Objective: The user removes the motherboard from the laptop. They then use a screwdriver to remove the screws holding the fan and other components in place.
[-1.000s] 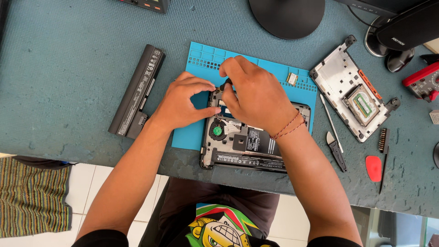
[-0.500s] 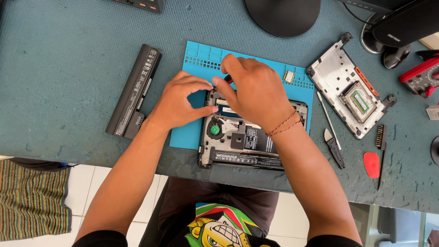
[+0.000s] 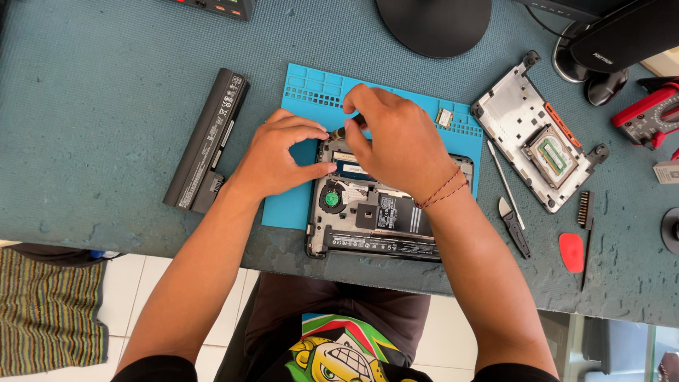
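Opened laptop base (image 3: pixel 375 216) at near table edge, lying partly on blue mat (image 3: pixel 311 92), green fan visible. Left hand (image 3: pixel 277 155) curled at base's upper left corner, thumb pressing its edge. Right hand (image 3: pixel 396 141) above base, fingertips pinching small dark part. Farther out: black battery (image 3: pixel 209 138) left, grey cover panel (image 3: pixel 530 134) right, monitor stand (image 3: pixel 433 25) at far edge.
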